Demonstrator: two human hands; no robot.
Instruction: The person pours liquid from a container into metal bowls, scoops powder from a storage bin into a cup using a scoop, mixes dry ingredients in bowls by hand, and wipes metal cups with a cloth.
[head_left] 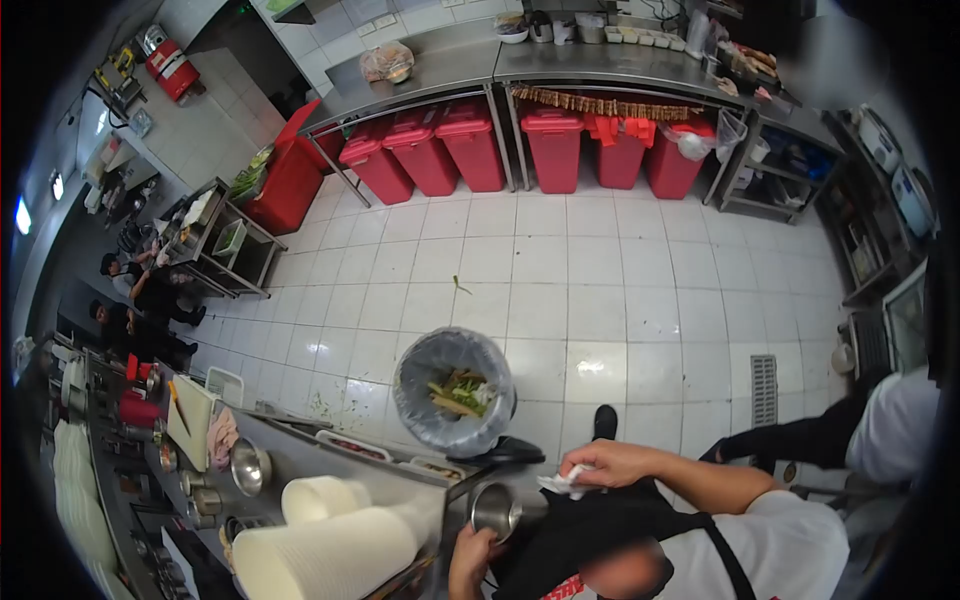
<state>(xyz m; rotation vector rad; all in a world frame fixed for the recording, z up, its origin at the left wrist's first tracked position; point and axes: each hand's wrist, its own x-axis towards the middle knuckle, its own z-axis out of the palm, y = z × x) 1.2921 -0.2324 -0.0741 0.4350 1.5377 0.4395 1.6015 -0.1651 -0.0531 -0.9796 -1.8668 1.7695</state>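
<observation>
My left hand [473, 553] grips the rim of a small stainless steel bowl [493, 507] at the counter's edge. Its inside faces up and no contents can be made out. Just to the right, my right hand [610, 463] is closed on a crumpled white cloth or paper wipe [566, 483], held apart from the bowl in front of the black apron. Beyond both hands stands a bin with a clear plastic liner [418, 372], holding green and brown vegetable scraps.
Stacked white containers [320, 550], a metal bowl [250, 467] and a cutting board [193, 420] crowd the left counter. Red lidded bins [553, 150] stand beneath the far steel table [430, 75]. Another person [895, 425] is close on the right; two people are far left.
</observation>
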